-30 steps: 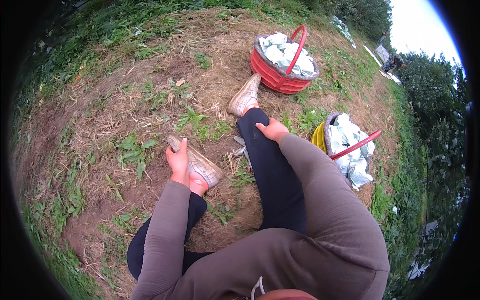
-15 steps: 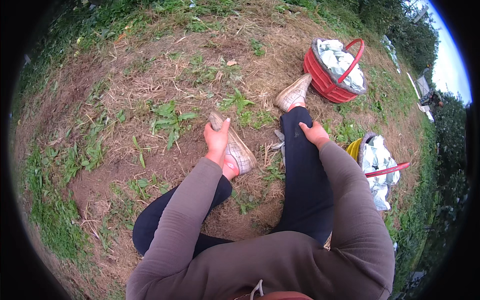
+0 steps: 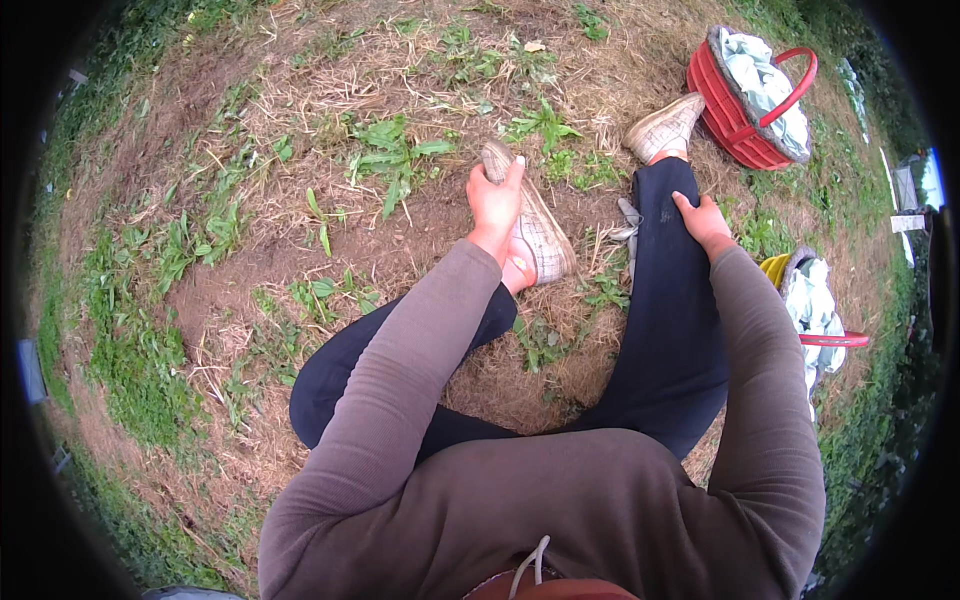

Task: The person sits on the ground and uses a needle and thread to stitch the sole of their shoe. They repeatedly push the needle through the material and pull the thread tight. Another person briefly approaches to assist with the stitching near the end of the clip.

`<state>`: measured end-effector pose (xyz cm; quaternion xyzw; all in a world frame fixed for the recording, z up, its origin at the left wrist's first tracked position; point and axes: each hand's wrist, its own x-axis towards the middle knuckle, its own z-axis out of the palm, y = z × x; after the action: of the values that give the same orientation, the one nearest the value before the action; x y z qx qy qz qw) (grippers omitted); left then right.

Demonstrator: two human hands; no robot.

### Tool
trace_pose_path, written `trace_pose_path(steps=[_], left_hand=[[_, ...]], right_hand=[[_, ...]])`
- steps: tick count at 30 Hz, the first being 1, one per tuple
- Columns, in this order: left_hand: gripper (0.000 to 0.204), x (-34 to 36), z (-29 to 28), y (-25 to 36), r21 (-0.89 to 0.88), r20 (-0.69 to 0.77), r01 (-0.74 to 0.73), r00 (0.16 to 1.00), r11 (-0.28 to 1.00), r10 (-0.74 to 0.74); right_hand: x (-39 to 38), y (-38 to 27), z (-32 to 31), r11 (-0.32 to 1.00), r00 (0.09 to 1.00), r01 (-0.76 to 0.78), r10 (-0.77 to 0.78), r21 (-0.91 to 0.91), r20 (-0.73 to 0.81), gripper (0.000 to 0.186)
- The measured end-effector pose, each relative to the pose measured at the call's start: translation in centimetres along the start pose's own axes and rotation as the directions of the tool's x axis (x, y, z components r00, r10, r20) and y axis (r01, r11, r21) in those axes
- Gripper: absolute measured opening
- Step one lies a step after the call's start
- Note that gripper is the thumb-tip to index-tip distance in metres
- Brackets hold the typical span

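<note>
I am seated on the ground with my legs spread, the left one bent. My left hand [image 3: 495, 200] grips the toe end of the light checked shoe [image 3: 545, 232] on my left foot, thumb on top. My right hand [image 3: 706, 224] is closed around my right lower leg over the dark trouser leg [image 3: 672, 300]; its fingers are mostly hidden behind the leg. On my right foot is a matching shoe [image 3: 668, 128], which neither hand touches. Beside my right shin lies a small crumpled grey thing [image 3: 628, 220], partly hidden by the leg.
A red basket [image 3: 730, 115] with pale bundled plastic stands beyond my right foot. To my right is a yellow basket [image 3: 775, 268] with a red handle, filled likewise. Dry grass and green weeds [image 3: 392, 160] cover the soil, with denser greenery around the edges.
The whole scene has shifted right and upward in the picture as my head turned. Both hands keep the same holds on the shoe and the leg.
</note>
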<state>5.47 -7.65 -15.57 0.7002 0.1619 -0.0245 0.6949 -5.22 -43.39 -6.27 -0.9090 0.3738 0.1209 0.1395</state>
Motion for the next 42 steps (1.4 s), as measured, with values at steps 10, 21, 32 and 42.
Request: trace_pose_path(steps=[10,21,32,42], left_hand=[[0.065,0.3,0.2,-0.7,-0.016,-0.011,-0.009,1.000,1.000,0.009],[0.058,0.3,0.0,-0.6,0.046,0.027,-0.019,0.999,0.999,0.018],[0.059,-0.5,-0.2,0.7,0.076,0.007,-0.031,1.000,0.997,0.030],[0.062,-0.3,0.0,0.4,0.016,-0.016,-0.013,1.000,1.000,0.013]], right_hand=[[0.1,0.1,0.0,1.000,1.000,0.012,-0.012,0.004,-0.009,0.095],[-0.2,-0.2,-0.3,1.000,1.000,-0.001,0.001,0.013,0.007,0.092],[-0.3,-0.3,-0.3,1.000,1.000,-0.012,0.012,0.004,-0.003,0.092],[-0.2,-0.4,-0.3,0.999,0.999,-0.034,0.034,-0.021,-0.006,0.091]])
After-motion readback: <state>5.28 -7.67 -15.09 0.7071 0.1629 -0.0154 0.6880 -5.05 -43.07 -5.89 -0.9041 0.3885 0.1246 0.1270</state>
